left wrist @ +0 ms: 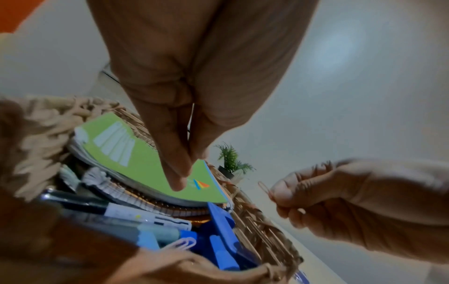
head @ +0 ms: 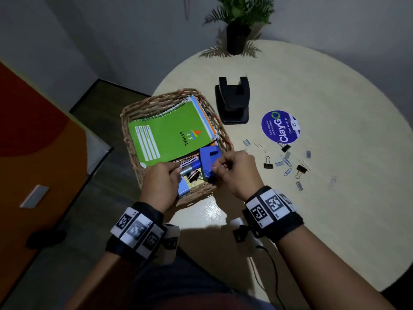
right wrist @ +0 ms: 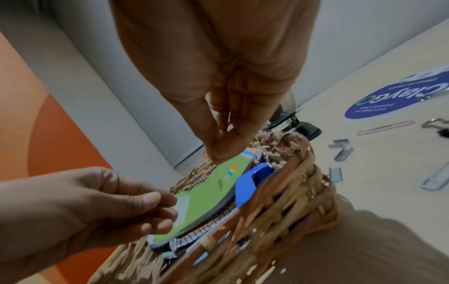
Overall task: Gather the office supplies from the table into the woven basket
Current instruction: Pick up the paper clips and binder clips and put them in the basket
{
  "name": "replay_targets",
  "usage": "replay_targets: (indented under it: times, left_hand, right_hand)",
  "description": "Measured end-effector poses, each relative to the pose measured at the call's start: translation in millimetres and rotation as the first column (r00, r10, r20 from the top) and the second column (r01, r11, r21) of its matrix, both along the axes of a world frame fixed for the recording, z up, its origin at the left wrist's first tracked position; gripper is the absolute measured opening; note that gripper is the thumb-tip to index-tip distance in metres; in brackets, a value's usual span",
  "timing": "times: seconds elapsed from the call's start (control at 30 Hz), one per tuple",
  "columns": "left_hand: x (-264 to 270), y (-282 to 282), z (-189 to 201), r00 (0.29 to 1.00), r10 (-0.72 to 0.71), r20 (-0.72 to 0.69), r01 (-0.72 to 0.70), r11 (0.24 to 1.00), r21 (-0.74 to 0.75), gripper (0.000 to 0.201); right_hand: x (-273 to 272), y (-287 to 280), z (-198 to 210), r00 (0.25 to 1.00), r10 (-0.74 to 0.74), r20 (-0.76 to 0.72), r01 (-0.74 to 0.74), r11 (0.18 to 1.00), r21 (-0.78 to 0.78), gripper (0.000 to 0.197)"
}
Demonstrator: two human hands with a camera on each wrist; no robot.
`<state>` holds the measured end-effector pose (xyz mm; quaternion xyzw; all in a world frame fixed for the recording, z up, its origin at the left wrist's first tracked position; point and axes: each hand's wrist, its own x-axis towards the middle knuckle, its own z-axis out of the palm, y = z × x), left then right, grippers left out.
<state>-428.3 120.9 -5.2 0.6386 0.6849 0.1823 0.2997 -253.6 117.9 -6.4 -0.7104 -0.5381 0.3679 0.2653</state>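
The woven basket (head: 131, 108) stands at the table's left edge. It holds a green spiral notebook (head: 169, 133), a blue stapler (head: 209, 157), pens and clips. My right hand (head: 218, 166) hovers over the basket's near right corner and pinches a thin paper clip (left wrist: 263, 189) between thumb and forefinger. Over the basket's near side my left hand (head: 176, 173) has thumb and fingertips (left wrist: 181, 182) pressed together, and nothing shows between them. To the right, loose paper clips (head: 287, 162), black binder clips (head: 268, 165) and staple strips (head: 247, 142) lie scattered on the table.
A black hole punch (head: 233, 101) stands just behind the basket's right side. A round blue sticker (head: 280, 127) lies on the table beyond the clips. A potted plant (head: 238, 36) sits at the far edge. The round table (head: 335, 198) drops off to the floor on the left.
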Motion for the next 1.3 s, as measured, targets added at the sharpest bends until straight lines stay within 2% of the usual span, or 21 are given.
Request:
replay_targets:
  times: [0.1, 0.2, 0.33, 0.43, 0.53, 0.6, 0.67, 0.73, 0.83, 0.93, 1.07, 1.13, 1.2, 1.3]
  left_hand:
    - [-8.0, -2.3, 3.1, 0.997, 0.053, 0.057, -0.052, 0.999, -0.016, 0.023]
    - [-11.1, -3.8, 7.5, 0.994, 0.084, 0.068, -0.083, 0.996, -0.022, 0.022]
    - [-3.1, -2.4, 11.8, 0.998, 0.054, 0.044, -0.054, 0.999, 0.005, 0.021]
    - [23.9, -2.5, 22.6, 0.999, -0.048, 0.006, 0.047, 0.995, 0.088, 0.021]
    - [70.0, -8.6, 30.8, 0.976, -0.213, 0.046, 0.205, 0.969, 0.141, 0.018]
    - [105.6, -13.7, 25.2, 0.946, -0.313, 0.081, 0.305, 0.947, 0.101, 0.019]
    - [141.8, -16.6, 6.0, 0.915, -0.398, 0.069, 0.398, 0.917, 0.015, 0.023]
    - [173.2, -20.6, -19.2, 0.881, -0.473, -0.030, 0.467, 0.877, -0.111, 0.025]
    - [199.2, -26.8, -51.9, 0.862, -0.495, -0.112, 0.457, 0.853, -0.251, 0.029]
    - [207.4, -28.6, -67.9, 0.875, -0.460, -0.152, 0.429, 0.882, -0.196, 0.027]
    - [202.0, -18.7, -75.4, 0.872, -0.417, -0.256, 0.431, 0.903, -0.005, 0.018]
    - [195.9, -10.5, -77.6, 0.800, -0.462, -0.382, 0.482, 0.875, -0.049, 0.033]
    - [192.0, -3.1, -76.0, 0.743, -0.506, -0.439, 0.506, 0.853, -0.126, 0.042]
    - [191.6, 4.0, -70.5, 0.714, -0.545, -0.440, 0.517, 0.834, -0.194, 0.037]
  right_hand:
    - [-7.7, 2.6, -3.4, 1.000, 0.020, 0.000, -0.020, 1.000, -0.016, 0.008]
    - [-13.4, 3.2, -6.0, 0.997, 0.037, -0.066, -0.040, 0.998, -0.040, 0.010]
    - [7.5, -4.7, -6.2, 0.996, -0.044, -0.077, 0.043, 0.999, -0.011, 0.012]
    - [54.6, -29.7, -6.4, 0.982, -0.180, -0.058, 0.180, 0.984, -0.002, 0.014]
    - [119.0, -64.1, -22.8, 0.916, -0.393, 0.081, 0.396, 0.918, -0.022, 0.012]
    - [155.0, -77.1, -38.3, 0.838, -0.508, 0.198, 0.525, 0.850, -0.042, 0.009]
    - [175.4, -78.6, -51.8, 0.790, -0.567, 0.233, 0.596, 0.800, -0.072, 0.011]
    - [182.1, -73.8, -63.0, 0.783, -0.583, 0.217, 0.612, 0.785, -0.098, 0.010]
    - [182.6, -67.3, -76.0, 0.780, -0.592, 0.202, 0.617, 0.781, -0.097, 0.021]
    - [179.2, -67.7, -84.1, 0.801, -0.554, 0.227, 0.581, 0.811, -0.069, 0.027]
    - [175.6, -74.9, -87.4, 0.833, -0.463, 0.303, 0.498, 0.866, -0.045, 0.013]
    - [174.5, -79.3, -87.3, 0.845, -0.422, 0.327, 0.461, 0.886, -0.046, 0.013]
    - [173.8, -83.8, -86.9, 0.857, -0.400, 0.325, 0.437, 0.898, -0.046, 0.014]
    - [175.9, -88.9, -83.6, 0.853, -0.453, 0.261, 0.474, 0.880, -0.019, 0.014]
